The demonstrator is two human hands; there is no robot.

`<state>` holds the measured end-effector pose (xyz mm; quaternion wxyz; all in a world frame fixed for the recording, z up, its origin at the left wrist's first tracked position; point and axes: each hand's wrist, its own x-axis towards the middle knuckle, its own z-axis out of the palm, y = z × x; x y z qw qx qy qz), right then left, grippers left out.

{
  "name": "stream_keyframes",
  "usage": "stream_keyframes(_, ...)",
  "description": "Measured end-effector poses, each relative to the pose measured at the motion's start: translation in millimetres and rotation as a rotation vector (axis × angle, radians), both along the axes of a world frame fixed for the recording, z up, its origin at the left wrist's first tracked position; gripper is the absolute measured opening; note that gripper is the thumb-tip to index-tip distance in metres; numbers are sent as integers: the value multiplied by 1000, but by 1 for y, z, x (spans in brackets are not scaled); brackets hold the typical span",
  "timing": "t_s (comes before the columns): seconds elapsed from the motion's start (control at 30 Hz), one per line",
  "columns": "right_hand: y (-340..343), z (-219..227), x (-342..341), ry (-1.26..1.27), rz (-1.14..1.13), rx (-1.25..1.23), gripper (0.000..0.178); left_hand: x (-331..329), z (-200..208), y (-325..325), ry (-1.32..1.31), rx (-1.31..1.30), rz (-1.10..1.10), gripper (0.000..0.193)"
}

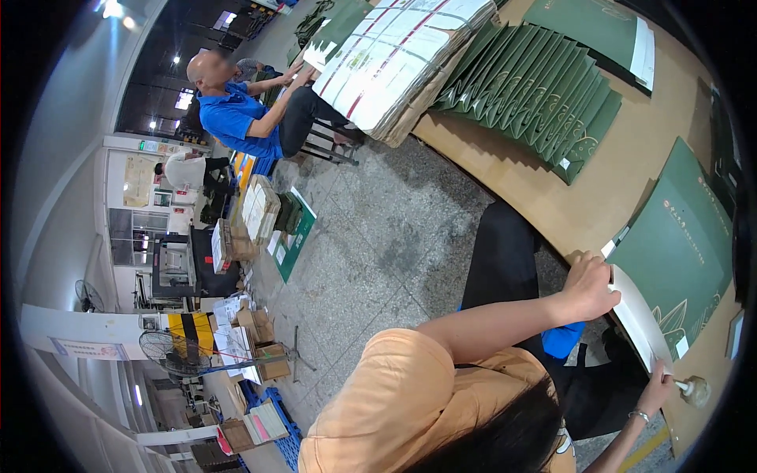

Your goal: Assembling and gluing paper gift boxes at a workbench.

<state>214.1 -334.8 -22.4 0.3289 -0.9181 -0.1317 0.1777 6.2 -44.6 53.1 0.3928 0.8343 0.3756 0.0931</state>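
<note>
A flat green paper bag sheet (670, 229) with pale printing lies on the table before me. Its near edge is bent up into a long curved white flap (637, 315). My left hand (591, 285) is closed on one end of this flap, fingers curled over the edge. At the other end my right hand (654, 392) pinches the flap's corner; a bracelet is on that wrist. Right beside those fingers is a small whitish bottle (695, 392) with a thin nozzle pointing at the hand. What lies under the sheet is hidden.
Overlapping green folded paper bags (536, 102) fan across the tan table (544, 213). A strapped bundle of white sheets (394, 59) stands beside them. A seated person in blue (244, 118) handles paper. Stacked packs (260, 209), a fan (169, 351) and boxes (256, 323) occupy the floor.
</note>
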Motion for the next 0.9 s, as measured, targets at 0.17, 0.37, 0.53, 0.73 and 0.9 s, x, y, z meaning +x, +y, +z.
stream_keyframes(0.17,14,5,13,155,-41,-57,50,11,-30,-16,-4,70,188,20)
stream_keyframes(0.37,7,-17,13,68,-16,-70,52,9,-26,-8,39,36,192,19)
stream_keyframes(0.53,22,-14,14,-43,-5,-224,50,18,-32,-4,134,-36,181,15)
stream_keyframes(0.73,-14,-19,25,-231,36,-289,48,24,-25,-18,76,-92,141,18)
stream_keyframes(0.9,24,21,7,-136,57,-739,51,26,-14,16,342,-222,-82,31)
